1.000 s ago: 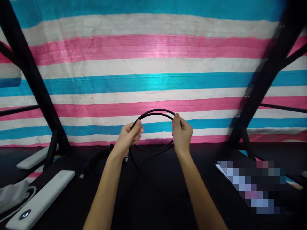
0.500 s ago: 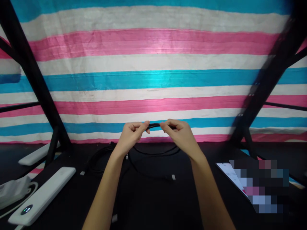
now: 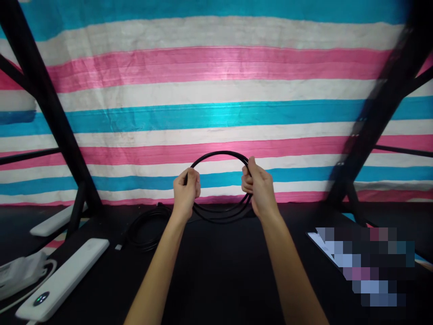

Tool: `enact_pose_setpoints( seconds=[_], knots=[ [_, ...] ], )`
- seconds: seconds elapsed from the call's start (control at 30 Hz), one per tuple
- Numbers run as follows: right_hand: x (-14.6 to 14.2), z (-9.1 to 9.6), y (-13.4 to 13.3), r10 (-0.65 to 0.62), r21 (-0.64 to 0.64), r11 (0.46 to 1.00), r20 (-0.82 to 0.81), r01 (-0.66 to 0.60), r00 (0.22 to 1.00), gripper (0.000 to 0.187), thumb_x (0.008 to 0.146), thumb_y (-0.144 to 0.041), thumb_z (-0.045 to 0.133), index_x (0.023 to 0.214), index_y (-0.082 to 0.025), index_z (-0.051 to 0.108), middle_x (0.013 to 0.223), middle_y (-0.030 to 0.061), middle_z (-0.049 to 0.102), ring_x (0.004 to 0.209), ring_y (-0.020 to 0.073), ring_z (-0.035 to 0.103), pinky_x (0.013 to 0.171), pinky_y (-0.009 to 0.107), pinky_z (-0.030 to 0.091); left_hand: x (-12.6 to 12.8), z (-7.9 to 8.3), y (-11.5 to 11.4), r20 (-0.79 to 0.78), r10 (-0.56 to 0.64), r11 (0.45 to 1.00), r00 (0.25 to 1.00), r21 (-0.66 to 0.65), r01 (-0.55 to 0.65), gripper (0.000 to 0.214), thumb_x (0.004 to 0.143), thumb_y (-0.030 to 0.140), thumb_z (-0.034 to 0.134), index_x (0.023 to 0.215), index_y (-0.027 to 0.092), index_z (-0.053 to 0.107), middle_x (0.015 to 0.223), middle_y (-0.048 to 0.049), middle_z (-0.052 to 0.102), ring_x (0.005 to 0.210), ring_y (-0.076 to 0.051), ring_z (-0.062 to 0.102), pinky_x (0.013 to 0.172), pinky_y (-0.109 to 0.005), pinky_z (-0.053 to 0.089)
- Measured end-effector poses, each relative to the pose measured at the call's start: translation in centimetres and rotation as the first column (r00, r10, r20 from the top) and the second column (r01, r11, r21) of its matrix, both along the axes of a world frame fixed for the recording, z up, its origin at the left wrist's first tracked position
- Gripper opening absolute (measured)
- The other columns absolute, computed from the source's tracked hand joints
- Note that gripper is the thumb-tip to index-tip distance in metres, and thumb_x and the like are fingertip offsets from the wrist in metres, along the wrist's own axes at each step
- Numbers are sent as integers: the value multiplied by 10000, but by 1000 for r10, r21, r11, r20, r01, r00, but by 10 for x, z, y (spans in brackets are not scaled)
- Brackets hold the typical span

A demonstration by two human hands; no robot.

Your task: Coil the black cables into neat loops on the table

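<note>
Between my two hands a black cable [image 3: 221, 153] is held up in round loops above the black tabletop. My left hand [image 3: 186, 192] is closed around the left side of the coil. On its right side, my right hand [image 3: 259, 187] grips the loops with the thumb pointing up. The lower loops hang just in front of the striped sheet and the table's back edge. To the left of my left hand lies a second coiled black cable [image 3: 144, 230], with a pale metal plug [image 3: 118, 247] at its end.
On the left are a white power bank [image 3: 67, 280] with a small lit display, a white adapter [image 3: 22, 273] with a white cord, and another white slab [image 3: 56, 221]. A phone [image 3: 324, 248], partly pixelated, lies right. Black frame posts [image 3: 50, 113] flank the striped sheet [image 3: 216, 67].
My hands have moved a little apart and turned upright. The cable's strands between them now arch upward as an open loop. Its loose plug ends no longer show on the table.
</note>
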State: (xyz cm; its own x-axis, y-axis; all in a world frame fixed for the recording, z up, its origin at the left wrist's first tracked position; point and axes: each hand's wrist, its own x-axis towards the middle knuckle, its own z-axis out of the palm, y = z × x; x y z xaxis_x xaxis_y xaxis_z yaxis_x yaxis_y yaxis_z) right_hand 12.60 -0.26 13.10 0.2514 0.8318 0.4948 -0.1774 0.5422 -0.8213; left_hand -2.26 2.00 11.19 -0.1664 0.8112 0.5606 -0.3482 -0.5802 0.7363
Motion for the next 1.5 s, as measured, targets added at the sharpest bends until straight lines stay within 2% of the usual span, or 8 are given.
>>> enact_pose_setpoints(
  seconds=[0.1, 0.3, 0.47, 0.6, 0.73, 1.0, 1.37, 1.5],
  knots=[
    [11, 0, -4, 173, -104, 983, 250, -151, 953, 406, 735, -556, 631, 676, -179, 492, 460, -91, 288, 426, 52, 262, 436, 209, 227, -8, 6, -3, 119, 6, 999, 993, -38, -1, 550, 675, 651, 611, 556, 168, 376, 466, 94, 224, 327, -7, 169, 316, -146, 115],
    [20, -7, -6, 247, -208, 969, 732, -137, 635, 315, 821, -478, 543, 810, -170, 611, 716, 11, 584, 651, 124, 496, 596, 257, 356, -15, 12, -5, 322, 61, 996, 945, -85, -35, 534, 739, 642, 548, 569, 178, 344, 449, 105, 180, 315, -17, 134, 312, -156, 99],
    [23, -12, 2, -49, 3, 997, 782, 74, 622, 308, 817, -455, 539, 951, -195, 635, 921, 67, 628, 856, 207, 575, 731, 334, 436, -24, 19, -8, 380, 73, 997, 922, -61, -54, 499, 805, 594, 505, 574, 181, 346, 430, 106, 167, 300, -23, 125, 315, -172, 100],
    [34, -16, 8, -392, 144, 904, 656, 403, 645, 567, 743, -473, 632, 1233, -216, 507, 1171, 135, 557, 1121, 285, 504, 886, 428, 418, -39, 27, -11, 395, 89, 996, 914, -41, -79, 502, 823, 593, 477, 563, 178, 366, 418, 108, 136, 295, -23, 103, 318, -182, 104],
    [42, -33, 23, 122, -308, 937, 730, 164, 673, 475, 903, -419, 412, 1314, -181, 437, 1154, 139, 585, 1033, 227, 569, 892, 400, 433, -47, 30, -15, 351, 132, 990, 927, 3, -142, 525, 784, 620, 512, 543, 166, 404, 418, 108, 126, 297, -15, 99, 321, -177, 96],
    [-28, -94, 51, 700, -705, 672, 504, -227, 506, 635, 748, -420, 678, 1281, -144, 470, 838, 56, 661, 668, 142, 629, 546, 243, 512, -43, 32, -19, 398, 54, 998, 916, 3, -60, 511, 814, 602, 481, 556, 168, 401, 404, 113, 126, 293, -18, 77, 315, -173, 97],
    [-80, -129, 57, 637, -659, 645, 183, -388, 749, 350, 845, -498, 517, 966, -172, 552, 694, -16, 529, 498, 56, 466, 423, 163, 400, -47, 41, -30, 471, -47, 999, 881, 38, 34, 512, 895, 543, 358, 538, 177, 395, 407, 94, 88, 294, -41, 33, 303, -197, 77],
    [-76, -125, 63, 578, -570, 711, 138, -412, 805, 343, 832, -483, 537, 830, -147, 603, 653, -1, 538, 488, 68, 469, 446, 193, 403, -49, 44, -32, 459, -101, 995, 883, 28, 99, 508, 914, 527, 311, 548, 182, 379, 427, 93, 54, 309, -48, 5, 297, -191, 71]
  ],
)
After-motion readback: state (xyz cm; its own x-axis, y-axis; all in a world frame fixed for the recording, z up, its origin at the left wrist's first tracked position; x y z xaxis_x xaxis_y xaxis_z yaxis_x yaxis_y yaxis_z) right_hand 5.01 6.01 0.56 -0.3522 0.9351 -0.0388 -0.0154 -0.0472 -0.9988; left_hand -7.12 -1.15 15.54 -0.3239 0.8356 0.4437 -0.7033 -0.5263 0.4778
